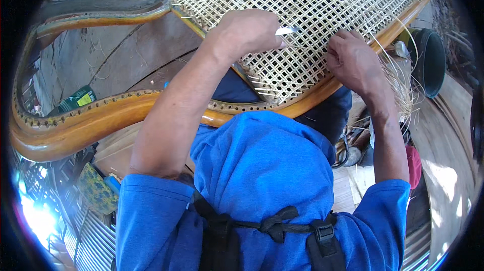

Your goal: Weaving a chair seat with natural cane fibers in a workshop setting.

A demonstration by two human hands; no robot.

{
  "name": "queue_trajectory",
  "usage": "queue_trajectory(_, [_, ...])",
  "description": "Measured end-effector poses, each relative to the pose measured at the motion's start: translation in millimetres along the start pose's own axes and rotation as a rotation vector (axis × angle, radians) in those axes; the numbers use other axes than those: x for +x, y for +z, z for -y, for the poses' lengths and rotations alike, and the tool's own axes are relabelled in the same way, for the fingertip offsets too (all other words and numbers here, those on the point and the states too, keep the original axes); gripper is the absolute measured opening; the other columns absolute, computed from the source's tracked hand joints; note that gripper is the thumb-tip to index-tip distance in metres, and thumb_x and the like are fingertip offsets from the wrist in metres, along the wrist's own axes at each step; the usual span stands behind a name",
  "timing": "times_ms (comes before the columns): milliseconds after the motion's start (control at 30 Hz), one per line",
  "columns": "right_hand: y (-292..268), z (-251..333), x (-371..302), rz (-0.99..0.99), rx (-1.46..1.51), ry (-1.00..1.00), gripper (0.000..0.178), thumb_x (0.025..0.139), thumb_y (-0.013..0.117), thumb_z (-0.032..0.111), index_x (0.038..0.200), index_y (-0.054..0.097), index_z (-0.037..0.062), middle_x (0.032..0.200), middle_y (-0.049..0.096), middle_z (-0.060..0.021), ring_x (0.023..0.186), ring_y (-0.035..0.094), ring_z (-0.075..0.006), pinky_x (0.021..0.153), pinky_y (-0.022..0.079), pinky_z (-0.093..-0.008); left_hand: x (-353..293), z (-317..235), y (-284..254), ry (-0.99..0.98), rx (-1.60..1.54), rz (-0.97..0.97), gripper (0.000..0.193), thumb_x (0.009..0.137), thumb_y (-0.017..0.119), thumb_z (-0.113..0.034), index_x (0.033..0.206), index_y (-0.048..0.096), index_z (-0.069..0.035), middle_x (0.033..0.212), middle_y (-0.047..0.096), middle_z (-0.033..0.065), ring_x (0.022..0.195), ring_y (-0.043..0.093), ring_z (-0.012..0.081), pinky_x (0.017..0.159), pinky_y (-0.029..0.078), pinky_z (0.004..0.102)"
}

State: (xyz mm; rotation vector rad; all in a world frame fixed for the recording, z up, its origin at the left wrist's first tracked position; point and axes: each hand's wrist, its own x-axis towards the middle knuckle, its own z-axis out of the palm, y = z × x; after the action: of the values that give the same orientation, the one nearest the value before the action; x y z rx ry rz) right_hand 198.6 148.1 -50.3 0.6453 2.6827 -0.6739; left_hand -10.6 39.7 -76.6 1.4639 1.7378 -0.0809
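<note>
A woven cane panel [302, 3] with open holes is stretched across a curved, varnished wooden chair frame [322, 93]. My left hand [248, 30] is closed over the panel's left part. From its fist a short, flat metal blade [288, 31] sticks out to the right, just above the weave; its handle is hidden in my fingers. At the panel's right side, close to the wooden rail, my right hand [353, 61] rests with fingers curled down against the cane. What those fingers pinch, if anything, is hidden. Loose cane strands [403, 87] hang beside my right wrist.
The frame's empty loop [101, 112], edged with small drilled holes, curves out to the left. A dark green bucket [429, 63] stands at the right. Beyond the loop lies a green can [76, 99]. Scissors [345, 152] lie near my right knee.
</note>
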Motion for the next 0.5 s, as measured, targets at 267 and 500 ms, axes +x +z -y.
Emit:
queue_trajectory(267, [5.0,3.5,2.9,-0.026,0.022,0.114,0.017,0.081,0.063,0.020,0.087,0.065,0.0042,0.093,0.062,-0.0141,0.095,0.058,-0.0350,0.085,0.048,-0.0446,-12.4,11.5,-13.4,-0.135,0.089,0.037,0.037,0.083,0.066,-0.039,0.090,0.071,-0.003,0.076,0.067,0.0168,0.069,0.065,0.0316,0.067,0.051,0.0433])
queue_trajectory(500, [3.1,5.0,11.6,-0.027,0.113,0.180,0.022,0.079,0.068,0.022,0.086,0.065,0.0018,0.091,0.063,-0.0151,0.090,0.060,-0.0337,0.080,0.047,-0.0438,-24.0,12.5,-20.7,-0.280,0.143,0.079,0.035,0.081,0.068,-0.040,0.093,0.072,-0.008,0.080,0.069,0.0155,0.076,0.067,0.0319,0.071,0.051,0.0439])
